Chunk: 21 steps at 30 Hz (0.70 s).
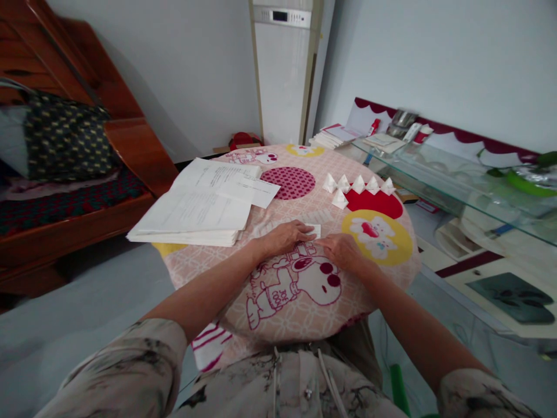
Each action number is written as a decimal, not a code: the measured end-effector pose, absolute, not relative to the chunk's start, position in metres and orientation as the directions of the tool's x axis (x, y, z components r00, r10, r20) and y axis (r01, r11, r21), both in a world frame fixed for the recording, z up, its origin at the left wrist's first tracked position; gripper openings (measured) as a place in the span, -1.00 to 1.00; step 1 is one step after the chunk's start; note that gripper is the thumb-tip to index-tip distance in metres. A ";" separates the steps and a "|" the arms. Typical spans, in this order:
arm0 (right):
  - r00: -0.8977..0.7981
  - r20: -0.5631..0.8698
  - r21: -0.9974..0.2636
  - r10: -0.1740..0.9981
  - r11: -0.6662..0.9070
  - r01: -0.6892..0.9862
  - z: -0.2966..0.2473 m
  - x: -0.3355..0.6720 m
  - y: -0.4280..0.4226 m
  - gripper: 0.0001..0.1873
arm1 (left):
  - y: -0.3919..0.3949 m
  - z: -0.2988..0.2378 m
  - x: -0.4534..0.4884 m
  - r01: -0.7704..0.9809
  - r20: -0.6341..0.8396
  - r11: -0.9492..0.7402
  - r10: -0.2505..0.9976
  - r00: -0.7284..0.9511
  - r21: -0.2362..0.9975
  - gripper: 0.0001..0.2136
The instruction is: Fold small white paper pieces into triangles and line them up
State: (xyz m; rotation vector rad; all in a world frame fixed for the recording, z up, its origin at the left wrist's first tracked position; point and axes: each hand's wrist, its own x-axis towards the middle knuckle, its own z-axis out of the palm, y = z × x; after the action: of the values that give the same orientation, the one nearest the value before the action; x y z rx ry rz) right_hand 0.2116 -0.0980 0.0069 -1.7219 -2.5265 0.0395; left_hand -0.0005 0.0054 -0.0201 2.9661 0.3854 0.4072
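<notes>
On the round table, a small folded piece of white paper [314,230] lies between my two hands. My left hand [288,237] is at its left end, its fingers bent together and pressing on the paper. My right hand [342,251] is closed at the near right edge, its fingertips on the paper and partly hidden. Beyond the right hand stand several folded white paper pyramids [358,184], most in a row with one in front. To the left lies a thick stack of printed sheets [191,203], with a smaller loose piece of paper [255,188] overlapping its right side.
A patterned pink tablecloth [278,313] covers the table. Along the right wall runs a glass shelf [461,191] carrying booklets [335,134] and small containers. A wooden bench [130,157] with a dark patterned bag [65,136] is at left. A tall white air conditioner [282,75] stands behind.
</notes>
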 end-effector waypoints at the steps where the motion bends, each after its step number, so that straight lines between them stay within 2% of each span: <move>1: -0.371 0.072 -0.087 0.926 0.376 0.923 0.004 0.212 -0.097 -0.63 | 0.006 -0.021 -0.001 0.231 0.251 -0.961 0.264 0.931 0.155 -0.54; 8: -0.475 0.118 -0.089 0.872 0.486 0.870 -0.006 0.224 -0.094 -0.68 | 0.006 -0.023 0.000 0.226 0.259 -0.958 0.268 0.928 0.179 -0.54; 13: -0.439 0.341 -0.183 0.831 0.516 0.837 -0.012 0.232 -0.091 -0.71 | 0.006 -0.021 0.000 0.226 0.262 -0.960 0.264 0.928 0.166 -0.50; 17: -0.366 0.540 -0.281 0.758 0.572 0.770 -0.023 0.223 -0.082 -0.60 | 0.005 -0.020 0.001 0.208 0.279 -0.962 0.251 0.927 0.175 -0.51; 21: -0.368 0.527 -0.371 0.766 0.597 0.711 -0.032 0.219 -0.074 -0.56 | 0.005 -0.020 0.001 0.184 0.311 -0.963 0.239 0.920 0.198 -0.50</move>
State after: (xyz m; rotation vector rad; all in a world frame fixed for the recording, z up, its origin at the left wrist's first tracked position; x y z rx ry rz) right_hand 0.2194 -0.0738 -0.0315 -1.1638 -2.1492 0.1049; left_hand 0.0006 0.0053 -0.0203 2.9153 0.3236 0.5026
